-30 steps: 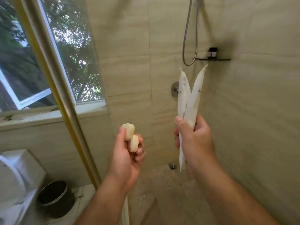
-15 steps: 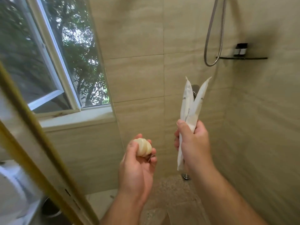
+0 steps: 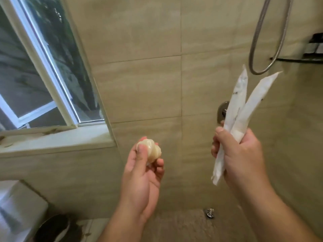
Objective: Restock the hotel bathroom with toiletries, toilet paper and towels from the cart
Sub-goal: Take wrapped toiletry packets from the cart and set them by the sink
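Observation:
My left hand point(image 3: 142, 173) holds two small round cream soaps point(image 3: 152, 151) in clear wrap, pinched between thumb and fingers at chest height. My right hand point(image 3: 239, 154) grips two long white paper-wrapped toiletry packets point(image 3: 244, 103) that fan upward in a V, their lower ends sticking out below the fist. Both hands are raised in front of the beige tiled shower wall. A dark wall shelf point(image 3: 297, 59) carrying small dark bottles point(image 3: 315, 45) sits at the upper right, beyond the packets.
A metal shower hose point(image 3: 258, 55) loops down at the upper right, with a round valve point(image 3: 222, 110) behind the packets. A window point(image 3: 43, 70) and its sill point(image 3: 57, 138) are on the left. The floor drain point(image 3: 209, 213), a dark bin point(image 3: 57, 229) and a toilet tank point(image 3: 15, 203) lie below.
The view has moved into the shower, past the gold door frame. My left hand has closed the two soaps together. My right hand with the packets has shifted right, toward the shelf.

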